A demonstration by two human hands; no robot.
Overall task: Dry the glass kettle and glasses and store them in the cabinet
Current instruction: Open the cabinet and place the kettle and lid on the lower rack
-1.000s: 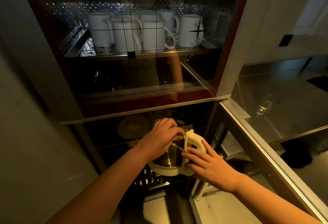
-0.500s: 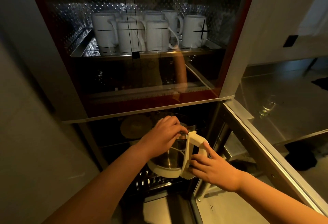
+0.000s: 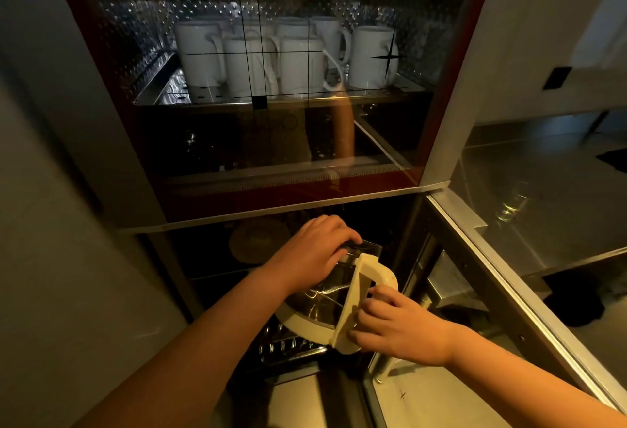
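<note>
The glass kettle (image 3: 325,305) with its cream base and handle hangs at the opening of the dark lower cabinet compartment (image 3: 210,258), tilted to the left. My left hand (image 3: 315,251) grips its top rim from above. My right hand (image 3: 397,322) holds the lower part of the cream handle, fingers curled against it. A clear glass (image 3: 509,205) shows through the open glass door (image 3: 529,278) at the right.
Several white mugs (image 3: 298,61) stand on the upper shelf behind the closed glass front. A round disc (image 3: 259,239) lies inside the lower compartment behind the kettle. A wire rack (image 3: 288,346) sits under the kettle. A grey wall borders the cabinet at left.
The kettle has tipped a little more to the left. My right hand has slid lower on the handle. My left hand stays on the rim.
</note>
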